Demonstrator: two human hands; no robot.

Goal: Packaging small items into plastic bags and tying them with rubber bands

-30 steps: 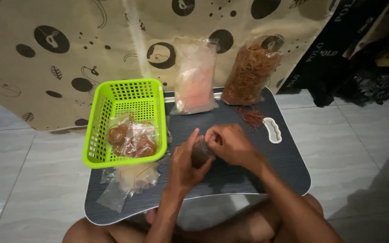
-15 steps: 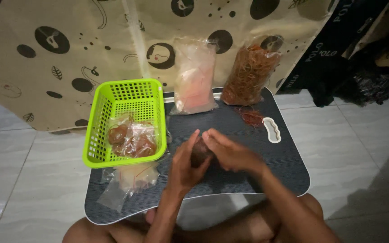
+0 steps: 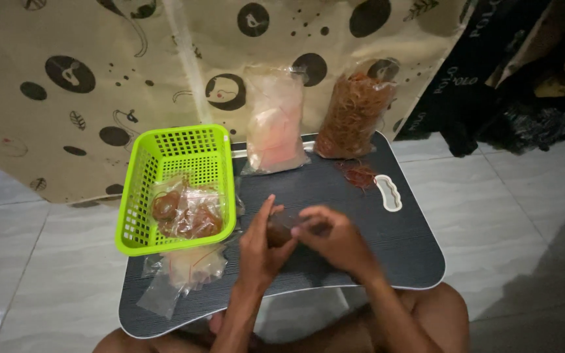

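Observation:
My left hand (image 3: 261, 248) and my right hand (image 3: 335, 236) meet over the middle of a dark lap table (image 3: 400, 255). Between them they grip a small clear packet of brown stuff (image 3: 279, 230), mostly hidden by the fingers. To the left stands a lime green basket (image 3: 178, 153) with filled brown packets (image 3: 188, 214) inside. Flat clear plastic bags (image 3: 184, 271) lie just below the basket, near my left wrist.
At the table's far edge lean a tall bag of pale pink contents (image 3: 274, 121) and a bag of orange-red rubber bands (image 3: 354, 111). A few loose bands (image 3: 359, 174) lie beside a white handle slot (image 3: 388, 192). A patterned beige cloth (image 3: 67, 78) hangs behind; grey floor tiles surround.
My hands have shifted slightly while working the packet; the right hand's fingers have moved over it. Everything else on the table is as before.

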